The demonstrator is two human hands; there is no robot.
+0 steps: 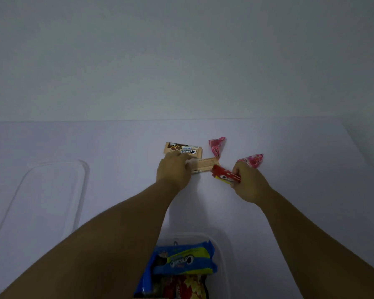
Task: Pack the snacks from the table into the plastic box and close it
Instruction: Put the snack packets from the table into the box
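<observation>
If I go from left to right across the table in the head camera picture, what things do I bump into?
Clear plastic lid → left hand on a tan cookie pack → red snack packet held by the right hand → pink triangular packet.

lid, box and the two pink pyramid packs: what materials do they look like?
Lid: clear rigid plastic, likely glossy; the table shows through and its rim catches light.
Box: the same clear plastic by its look; the wall is see-through around the snacks.
Pink pyramid packs: thin printed film, probably plastic; creased, with pinched seams. Foil lining cannot be told.
</observation>
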